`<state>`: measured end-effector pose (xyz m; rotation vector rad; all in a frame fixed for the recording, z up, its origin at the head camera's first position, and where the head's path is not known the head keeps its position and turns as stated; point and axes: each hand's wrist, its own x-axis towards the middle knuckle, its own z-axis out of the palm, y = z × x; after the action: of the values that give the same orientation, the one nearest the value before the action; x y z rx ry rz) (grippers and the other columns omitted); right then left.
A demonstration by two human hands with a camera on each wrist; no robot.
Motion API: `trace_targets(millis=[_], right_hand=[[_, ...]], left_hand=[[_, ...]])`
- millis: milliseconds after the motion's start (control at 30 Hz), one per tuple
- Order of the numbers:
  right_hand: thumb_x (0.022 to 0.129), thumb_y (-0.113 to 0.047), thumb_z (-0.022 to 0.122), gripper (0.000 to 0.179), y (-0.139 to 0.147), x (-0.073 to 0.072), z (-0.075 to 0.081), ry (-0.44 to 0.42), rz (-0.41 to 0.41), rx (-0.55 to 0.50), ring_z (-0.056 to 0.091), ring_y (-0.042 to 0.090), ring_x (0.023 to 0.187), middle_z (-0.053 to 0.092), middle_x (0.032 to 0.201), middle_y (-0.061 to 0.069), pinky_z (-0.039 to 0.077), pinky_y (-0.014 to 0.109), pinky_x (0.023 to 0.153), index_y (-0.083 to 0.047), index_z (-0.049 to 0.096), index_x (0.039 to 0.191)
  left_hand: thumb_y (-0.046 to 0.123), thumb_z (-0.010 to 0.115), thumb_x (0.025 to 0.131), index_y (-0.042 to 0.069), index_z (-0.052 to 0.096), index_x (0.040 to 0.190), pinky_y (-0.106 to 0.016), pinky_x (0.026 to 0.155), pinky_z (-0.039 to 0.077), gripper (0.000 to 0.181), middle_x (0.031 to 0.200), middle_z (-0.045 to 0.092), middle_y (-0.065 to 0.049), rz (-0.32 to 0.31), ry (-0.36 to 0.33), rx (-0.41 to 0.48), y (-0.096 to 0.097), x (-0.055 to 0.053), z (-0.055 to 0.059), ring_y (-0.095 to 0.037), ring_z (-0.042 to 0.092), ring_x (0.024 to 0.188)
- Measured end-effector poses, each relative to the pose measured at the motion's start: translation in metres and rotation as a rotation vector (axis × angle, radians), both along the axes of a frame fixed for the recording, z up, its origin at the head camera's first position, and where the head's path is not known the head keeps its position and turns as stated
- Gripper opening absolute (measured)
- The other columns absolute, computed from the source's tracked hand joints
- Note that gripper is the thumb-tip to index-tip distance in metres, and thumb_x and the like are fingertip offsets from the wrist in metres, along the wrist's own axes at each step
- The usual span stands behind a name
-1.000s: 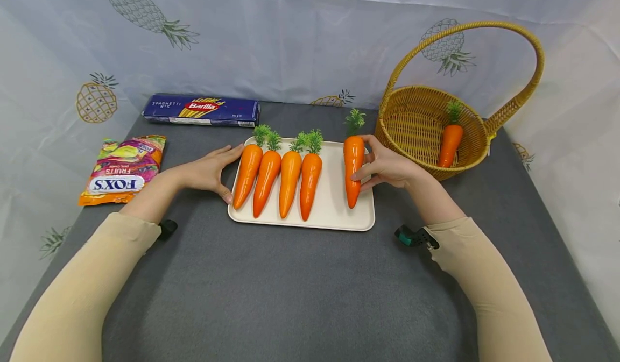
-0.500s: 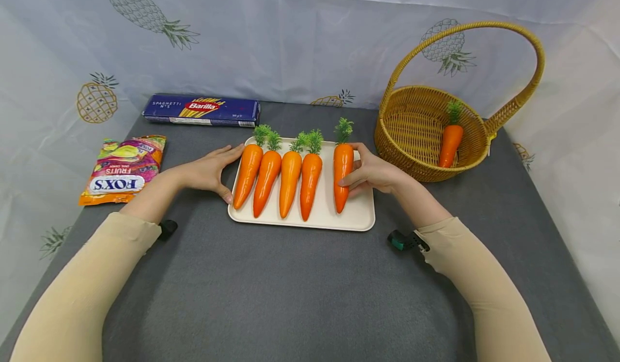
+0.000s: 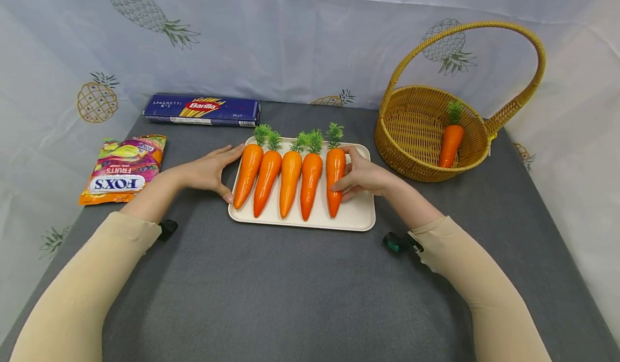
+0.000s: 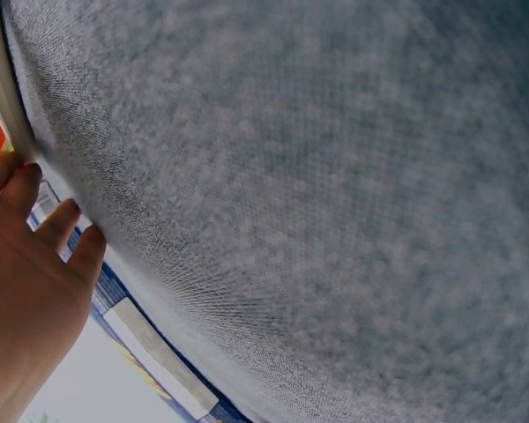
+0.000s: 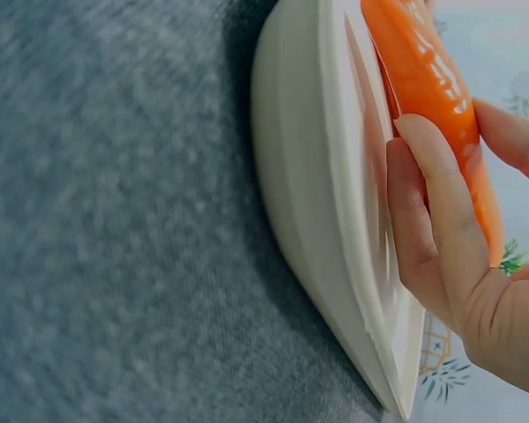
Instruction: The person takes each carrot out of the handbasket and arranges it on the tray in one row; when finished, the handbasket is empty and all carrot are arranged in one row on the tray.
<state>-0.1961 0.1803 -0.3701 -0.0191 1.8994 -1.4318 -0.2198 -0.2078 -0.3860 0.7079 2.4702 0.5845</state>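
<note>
Orange plastic, green-tufted: the fifth carrot (image 3: 335,179) lies on the cream tray (image 3: 356,217), rightmost in a row of five, just beside the fourth carrot (image 3: 310,182). The right hand (image 3: 365,176) sits on its right flank, fingers curled round the carrot's middle and thumb near its leafy end; the right wrist view shows the fingers (image 5: 441,211) wrapped against the orange skin above the tray's rim. The carrot's tip points toward the near edge of the tray.

The left hand (image 3: 208,171) rests at the tray's left edge, fingers relaxed and straight along the rim, thumb touching the near left corner, just beside the first carrot (image 3: 247,174). It grips nothing.

Toward the desk's far right corner stands a wicker basket (image 3: 416,152) with one carrot (image 3: 450,141) inside, well apart from the hands. A spaghetti box (image 3: 201,109) lies along the far edge, and a candy bag (image 3: 123,168) near the left edge.
</note>
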Motion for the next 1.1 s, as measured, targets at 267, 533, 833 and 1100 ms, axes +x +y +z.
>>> trace_targets(millis=[267,533,833,1100], right_hand=[[0.083,0.004,0.071,0.098,-0.005,0.0009,0.0001,-0.008,0.0,0.013,0.072,0.022,0.078,0.053,0.115,0.018,0.063,0.04,0.068,-0.023,0.004,0.149],[0.084,0.002,0.072,0.096,-0.0066,0.002,0.0016,-0.002,0.0,0.028,0.072,0.021,0.077,0.054,0.114,0.017,0.063,0.039,0.068,-0.021,0.005,0.149],[0.084,-0.003,0.074,0.096,-0.0084,0.004,0.003,0.048,0.014,0.079,0.072,0.018,0.076,0.056,0.121,0.018,0.063,0.04,0.074,-0.017,0.005,0.15],[0.083,-0.003,0.076,0.102,-0.0108,0.0038,0.0017,0.072,0.007,0.104,0.071,0.018,0.084,0.053,0.126,0.021,0.063,0.04,0.078,-0.016,0.003,0.152]], left_hand=[[0.046,0.091,0.061,0.008,0.008,0.16,-0.07,0.12,0.007,0.135,0.169,0.005,-0.015,0.005,-0.007,-0.002,0.0008,-0.0003,0.0005,-0.047,-0.001,0.154],[0.047,0.091,0.062,0.009,0.007,0.16,-0.07,0.12,0.007,0.135,0.169,0.004,-0.014,0.01,-0.015,-0.013,0.0005,-0.0006,0.0006,-0.045,-0.002,0.154],[0.048,0.091,0.061,0.007,0.008,0.16,-0.07,0.12,0.007,0.135,0.169,0.004,-0.016,0.002,-0.008,-0.01,0.0009,0.0001,0.002,-0.046,-0.001,0.154],[0.047,0.091,0.061,0.007,0.008,0.16,-0.07,0.12,0.007,0.135,0.169,0.005,-0.016,0.004,-0.011,-0.009,0.0013,0.0001,0.0028,-0.046,-0.001,0.154]])
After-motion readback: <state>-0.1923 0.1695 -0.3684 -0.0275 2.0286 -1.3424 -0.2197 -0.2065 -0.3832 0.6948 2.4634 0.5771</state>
